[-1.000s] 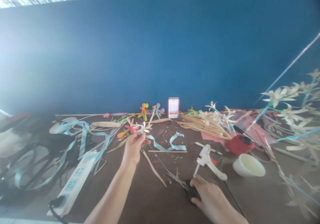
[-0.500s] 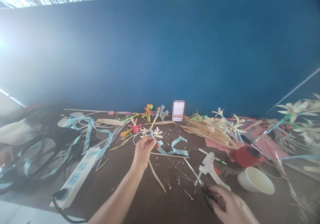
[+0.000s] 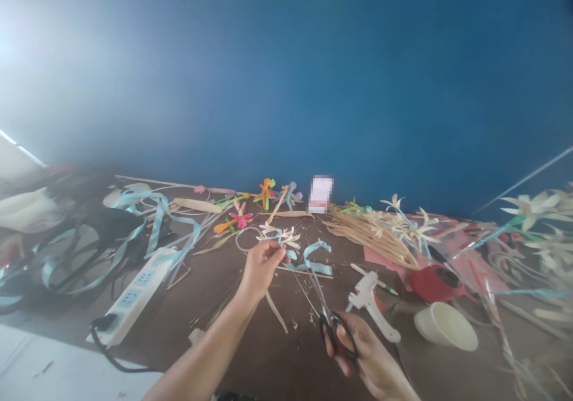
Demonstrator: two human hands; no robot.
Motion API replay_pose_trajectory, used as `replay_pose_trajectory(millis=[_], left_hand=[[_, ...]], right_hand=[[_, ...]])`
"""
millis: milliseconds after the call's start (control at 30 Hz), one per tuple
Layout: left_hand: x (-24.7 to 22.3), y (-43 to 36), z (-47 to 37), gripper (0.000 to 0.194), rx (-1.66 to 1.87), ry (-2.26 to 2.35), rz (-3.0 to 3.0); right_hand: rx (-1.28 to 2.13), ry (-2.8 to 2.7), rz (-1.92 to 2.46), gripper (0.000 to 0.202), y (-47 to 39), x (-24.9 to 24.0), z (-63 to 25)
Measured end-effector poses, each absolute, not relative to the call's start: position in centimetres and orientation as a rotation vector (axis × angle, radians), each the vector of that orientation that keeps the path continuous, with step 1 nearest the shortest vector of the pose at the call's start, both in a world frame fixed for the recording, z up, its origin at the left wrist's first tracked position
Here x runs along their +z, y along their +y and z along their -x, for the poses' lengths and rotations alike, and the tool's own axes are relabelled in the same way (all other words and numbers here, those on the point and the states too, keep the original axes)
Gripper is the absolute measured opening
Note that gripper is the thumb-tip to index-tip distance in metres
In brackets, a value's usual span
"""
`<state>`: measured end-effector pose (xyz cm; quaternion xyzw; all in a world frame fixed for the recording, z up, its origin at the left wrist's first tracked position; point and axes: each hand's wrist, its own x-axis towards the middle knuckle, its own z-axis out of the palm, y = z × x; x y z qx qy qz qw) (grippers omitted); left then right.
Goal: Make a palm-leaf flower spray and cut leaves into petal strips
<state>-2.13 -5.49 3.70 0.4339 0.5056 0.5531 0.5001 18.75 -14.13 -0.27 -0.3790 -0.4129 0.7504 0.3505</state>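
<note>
My left hand [image 3: 264,267] is closed in a pinch at the base of a cream flower [image 3: 290,234] with a light blue ribbon [image 3: 320,268] around its stem. The ribbon's loose end curls over the table to the right of the fingers. Black-handled scissors [image 3: 329,317] are in my right hand [image 3: 358,347], fingers through the loops. Their blades point up and away, the tips close to the ribbon's curled end. Whether the blades touch the ribbon I cannot tell.
On the left lie a white power strip [image 3: 134,299] and more blue ribbon [image 3: 156,234]. To the right are a white glue gun [image 3: 371,305], a cream cup [image 3: 445,326], a red tape dispenser [image 3: 434,281] and dried husk strips [image 3: 371,234]. Colourful pipe-cleaner figures [image 3: 266,193] stand at the back.
My right hand has brought the scissors left and up, and the blades now reach the ribbon's curled part. The left hand keeps its pinch on the flower. The camera has tilted slightly.
</note>
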Motion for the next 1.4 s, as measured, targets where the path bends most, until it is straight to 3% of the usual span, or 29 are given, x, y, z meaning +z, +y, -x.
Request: replay_pose_trajectory(millis=[733,1267,1400], left_hand=[[2.4,-6.5,2.3,0.015,1.279,1.22,-1.099],[2.0,-6.5,2.5,0.016,1.211,1.162,-1.067],[2.4,-6.0,3.1,0.014,1.249,1.134,-1.015]], right_hand=[[2.133,-0.652,0.689,0.035,-14.8,-1.1,-15.6],[1.979,-0.931,1.093,0.035,-14.8,-1.8,-16.9],[1.752,-1.239,1.393,0.028,-14.7,-2.3,-17.8]])
